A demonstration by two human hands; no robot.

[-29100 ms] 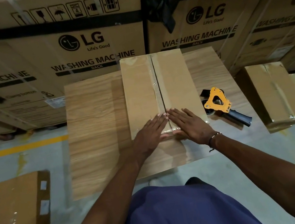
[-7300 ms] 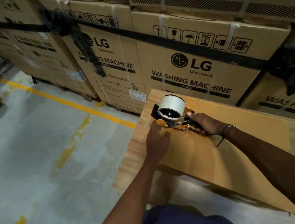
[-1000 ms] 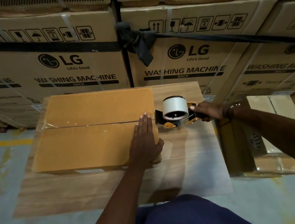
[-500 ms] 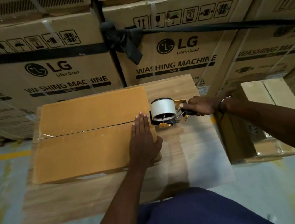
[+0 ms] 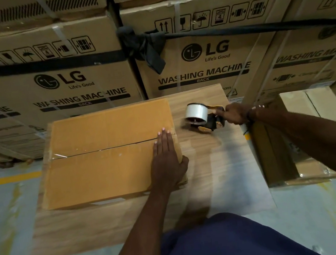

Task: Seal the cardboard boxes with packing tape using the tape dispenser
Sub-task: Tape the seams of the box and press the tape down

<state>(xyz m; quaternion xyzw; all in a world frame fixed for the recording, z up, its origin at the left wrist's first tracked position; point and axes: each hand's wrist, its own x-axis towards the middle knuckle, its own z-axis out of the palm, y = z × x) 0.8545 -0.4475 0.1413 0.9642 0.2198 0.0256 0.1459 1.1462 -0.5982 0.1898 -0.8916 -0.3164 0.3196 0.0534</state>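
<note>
Here the cardboard box [image 5: 109,155] lies flat on the table [image 5: 219,176], its left edge near the table's 9 o'clock rim. The left hand [image 5: 167,163] presses open-palmed on the box's right end. At 2 o'clock, apart from the box, the right hand [image 5: 232,114] grips the tape dispenser [image 5: 203,117]. Bare tabletop lies between. Washing machine cartons [image 5: 195,56] wall 12 o'clock; another box [image 5: 298,139] stands at 3 o'clock.

left hand [image 5: 166,161] flat on box [image 5: 105,155], right hand [image 5: 233,113] gripping dispenser [image 5: 204,116]
</note>
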